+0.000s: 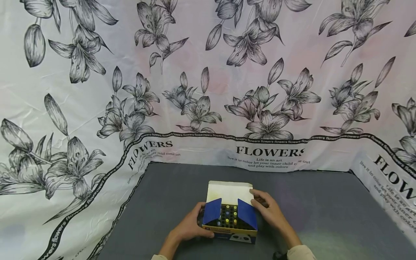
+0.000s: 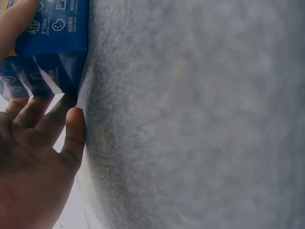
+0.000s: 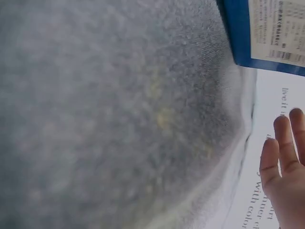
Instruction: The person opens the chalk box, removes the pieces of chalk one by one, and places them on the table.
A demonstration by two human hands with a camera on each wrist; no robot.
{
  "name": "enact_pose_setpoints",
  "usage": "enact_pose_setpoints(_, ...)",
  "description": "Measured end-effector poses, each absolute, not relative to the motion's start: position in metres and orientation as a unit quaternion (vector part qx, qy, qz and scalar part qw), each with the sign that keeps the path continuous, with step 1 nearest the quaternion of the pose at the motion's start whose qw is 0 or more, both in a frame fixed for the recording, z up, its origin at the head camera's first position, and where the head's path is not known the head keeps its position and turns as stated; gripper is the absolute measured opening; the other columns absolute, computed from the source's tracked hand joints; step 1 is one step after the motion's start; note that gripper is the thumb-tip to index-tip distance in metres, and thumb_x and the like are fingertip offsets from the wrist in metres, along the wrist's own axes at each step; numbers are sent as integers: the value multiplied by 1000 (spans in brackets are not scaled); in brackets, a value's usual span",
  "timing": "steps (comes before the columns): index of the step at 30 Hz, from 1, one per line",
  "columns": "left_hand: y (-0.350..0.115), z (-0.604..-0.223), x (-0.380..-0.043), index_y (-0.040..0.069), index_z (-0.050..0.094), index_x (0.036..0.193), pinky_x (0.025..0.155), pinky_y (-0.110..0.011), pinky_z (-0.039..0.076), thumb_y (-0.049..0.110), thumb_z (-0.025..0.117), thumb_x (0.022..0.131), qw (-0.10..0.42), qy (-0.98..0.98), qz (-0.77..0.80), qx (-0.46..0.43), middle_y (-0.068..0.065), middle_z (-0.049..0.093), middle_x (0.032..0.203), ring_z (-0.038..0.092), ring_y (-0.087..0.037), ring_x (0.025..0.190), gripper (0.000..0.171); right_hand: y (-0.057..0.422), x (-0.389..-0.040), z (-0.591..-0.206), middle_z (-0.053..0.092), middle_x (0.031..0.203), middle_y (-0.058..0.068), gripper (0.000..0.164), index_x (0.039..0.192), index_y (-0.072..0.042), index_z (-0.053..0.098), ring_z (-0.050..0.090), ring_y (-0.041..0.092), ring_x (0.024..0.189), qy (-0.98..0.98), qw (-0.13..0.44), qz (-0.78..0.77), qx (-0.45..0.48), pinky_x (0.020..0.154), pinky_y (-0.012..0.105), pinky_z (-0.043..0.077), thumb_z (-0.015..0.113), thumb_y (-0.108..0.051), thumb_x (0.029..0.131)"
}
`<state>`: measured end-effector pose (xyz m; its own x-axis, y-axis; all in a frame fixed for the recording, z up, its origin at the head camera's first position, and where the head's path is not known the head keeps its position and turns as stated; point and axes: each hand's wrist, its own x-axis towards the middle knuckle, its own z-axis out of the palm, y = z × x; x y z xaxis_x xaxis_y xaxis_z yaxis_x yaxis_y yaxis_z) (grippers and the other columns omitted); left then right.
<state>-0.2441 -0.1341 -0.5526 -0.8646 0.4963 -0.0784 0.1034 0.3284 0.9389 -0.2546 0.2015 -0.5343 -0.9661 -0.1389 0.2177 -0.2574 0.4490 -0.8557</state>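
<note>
Left hand point(image 1: 191, 225) clamps fingers on box point(image 1: 225, 232); right hand point(image 1: 269, 211) at lid point(image 1: 229, 193), pinching or not, can't tell. Low, light hold should spare flaps point(image 1: 247, 213).

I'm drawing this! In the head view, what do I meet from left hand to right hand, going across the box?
Left hand → left flap → yellow tops → right flap → right hand.

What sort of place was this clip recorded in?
Probably a makeshift indoor recording booth: flower-printed sheeting lines the back and both sides of a gray tabletop, where an open blue box sits.
</note>
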Motion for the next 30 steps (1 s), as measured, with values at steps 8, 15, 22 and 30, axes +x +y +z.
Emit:
enact_pose_setpoints(8, -137, -548, -238, 16, 15, 163, 106, -56, 45, 38, 86, 80, 170, 790, 558, 186, -22, 33, 161, 38, -45, 146, 112, 203, -243, -525, 61, 128, 9, 38, 133, -12, 66, 51, 24, 114, -867, 152, 455, 134, 88, 49, 45, 67, -24, 98)
enact_pose_setpoints(15, -139, -530, -227, 28, 28, 159, 105, -64, 41, 41, 86, 79, 92, 822, 536, 169, -16, 22, 165, 26, -46, 151, 100, 203, -232, -520, 56, 138, 19, 48, 128, -7, 67, 41, 40, 127, -874, 189, 406, 188, 93, 65, 30, 78, -26, 85)
enact_pose_setpoints(22, -126, -515, -234, 27, 47, 151, 105, -82, 22, 46, 89, 73, 25, 871, 456, 182, -8, 8, 172, 0, -47, 157, 91, 193, -224, -515, 44, 151, 23, 77, 135, -12, 62, 33, 49, 137, -910, 153, 326, 208, 94, 69, 25, 84, -52, 73)
enact_pose_setpoints(30, -109, -509, -241, 29, 57, 138, 106, -83, 19, 51, 88, 71, 1, 897, 382, 220, -8, 11, 172, -2, -47, 157, 77, 184, -223, -516, 43, 153, 24, 76, 131, -16, 62, 32, 47, 141, -920, 153, 280, 228, 96, 69, 27, 85, -56, 71)
